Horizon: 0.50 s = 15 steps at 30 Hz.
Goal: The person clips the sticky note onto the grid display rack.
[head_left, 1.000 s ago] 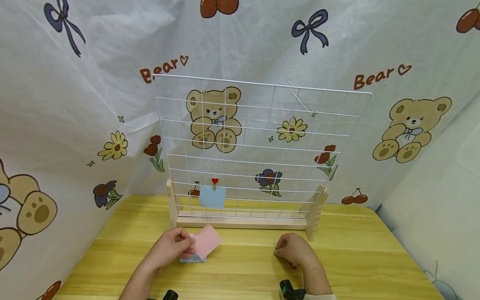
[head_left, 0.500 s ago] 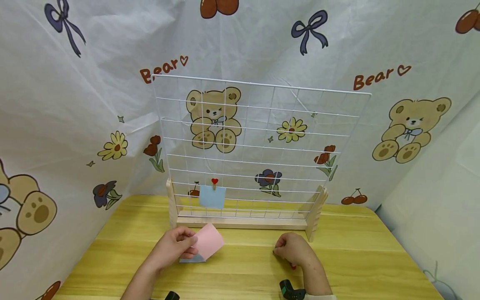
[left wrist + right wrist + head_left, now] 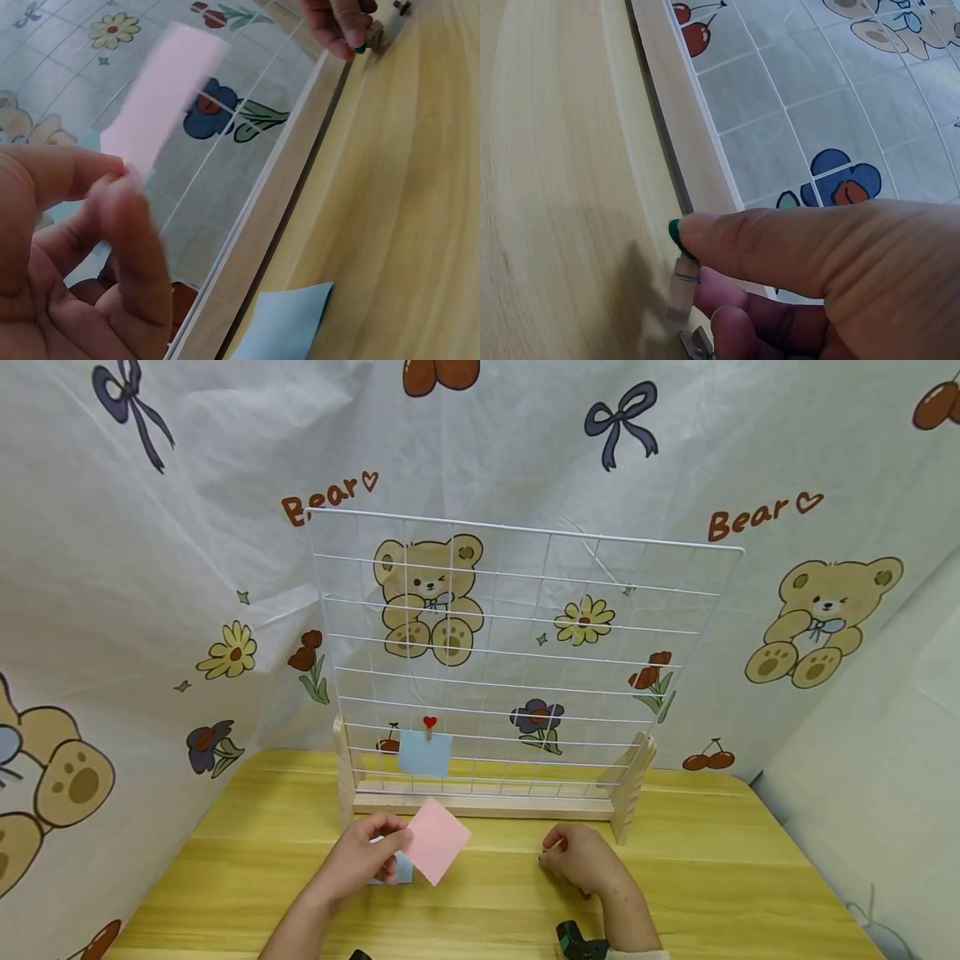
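My left hand (image 3: 367, 856) pinches a square pink paper note (image 3: 439, 843) between thumb and fingers, held up in front of the rack. Beneath it a light blue note (image 3: 289, 322) lies on the wooden table, partly hidden by the hand in the head view. Low over the table to the right, my right hand (image 3: 583, 858) pinches a small wooden clothespin (image 3: 681, 289) with a green decoration at its top, tucked against the thumb. Another small clip (image 3: 697, 343) shows under the right fingers, and a red bit (image 3: 587, 894) peeks out below that hand.
A white wire grid rack on a wooden base (image 3: 487, 807) stands behind both hands. Clipped low on its left side hangs a blue note (image 3: 425, 755) under a red heart clothespin (image 3: 430, 723). A bear-print cloth (image 3: 510, 460) covers the wall behind.
The left hand has moved right with the pink note, which now stands more squarely to the head view and farther off the blue note. My right hand has shifted slightly left.
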Tool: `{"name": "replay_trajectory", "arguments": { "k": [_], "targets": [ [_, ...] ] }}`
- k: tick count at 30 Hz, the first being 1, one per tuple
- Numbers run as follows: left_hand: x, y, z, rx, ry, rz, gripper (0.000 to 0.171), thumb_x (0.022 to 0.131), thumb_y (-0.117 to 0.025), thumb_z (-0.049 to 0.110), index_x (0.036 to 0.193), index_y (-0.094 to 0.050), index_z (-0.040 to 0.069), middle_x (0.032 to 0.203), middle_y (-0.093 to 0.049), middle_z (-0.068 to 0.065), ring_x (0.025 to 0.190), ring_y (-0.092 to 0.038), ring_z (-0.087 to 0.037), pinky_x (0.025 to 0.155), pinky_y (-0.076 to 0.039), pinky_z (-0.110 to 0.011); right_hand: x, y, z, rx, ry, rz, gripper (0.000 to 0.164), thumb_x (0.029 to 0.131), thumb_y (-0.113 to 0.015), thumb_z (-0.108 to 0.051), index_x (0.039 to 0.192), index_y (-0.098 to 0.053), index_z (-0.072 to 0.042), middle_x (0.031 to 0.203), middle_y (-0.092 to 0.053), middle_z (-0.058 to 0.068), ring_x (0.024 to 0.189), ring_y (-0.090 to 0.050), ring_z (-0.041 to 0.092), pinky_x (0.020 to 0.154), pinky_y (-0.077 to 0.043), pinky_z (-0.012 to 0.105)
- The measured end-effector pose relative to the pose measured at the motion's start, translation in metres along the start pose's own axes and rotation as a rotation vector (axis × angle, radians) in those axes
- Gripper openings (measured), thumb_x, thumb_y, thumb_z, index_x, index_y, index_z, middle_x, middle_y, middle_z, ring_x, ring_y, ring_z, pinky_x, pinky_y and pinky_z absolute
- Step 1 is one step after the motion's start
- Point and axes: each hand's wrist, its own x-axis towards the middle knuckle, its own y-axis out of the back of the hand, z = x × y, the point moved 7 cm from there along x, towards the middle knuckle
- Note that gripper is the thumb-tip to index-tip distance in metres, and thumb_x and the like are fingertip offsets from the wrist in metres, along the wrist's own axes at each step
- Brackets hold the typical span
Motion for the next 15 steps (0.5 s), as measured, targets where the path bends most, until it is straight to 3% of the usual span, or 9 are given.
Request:
{"name": "replay_trajectory", "arguments": {
  "k": [4,10,15],
  "targets": [
    [0.004,-0.007,-0.002,0.048,-0.016,0.06,0.03,0.097,-0.07,0.022,0.114,-0.066,-0.003,0.086,-0.059,-0.002,0.052,-0.048,-0.008,0.052,-0.049,-0.025,-0.001,0.003,0.0,-0.01,0.004,0.017,0.012,0.09,-0.073,-0.011,0.101,-0.071,-0.006,0.069,-0.058,-0.001,0.038,-0.039,0.009,0.035,-0.037,0.023],
    [0.01,-0.019,-0.003,0.037,-0.041,0.147,0.029,0.094,-0.074,0.02,0.112,-0.072,-0.002,0.089,-0.064,-0.007,0.056,-0.06,-0.013,0.06,-0.059,-0.029,-0.003,0.004,-0.001,-0.008,0.022,-0.001,0.004,0.093,-0.072,-0.012,0.093,-0.073,-0.008,0.069,-0.058,-0.001,0.039,-0.039,0.009,0.036,-0.037,0.024],
    [0.013,-0.031,-0.001,0.092,-0.074,0.165,0.027,0.093,-0.075,0.018,0.11,-0.071,-0.003,0.093,-0.068,-0.011,0.064,-0.067,-0.016,0.063,-0.061,-0.028,-0.003,0.003,-0.001,0.026,0.012,-0.015,0.005,0.092,-0.073,-0.014,0.089,-0.07,-0.01,0.071,-0.06,-0.001,0.041,-0.04,0.009,0.036,-0.039,0.024]
  ]
}}
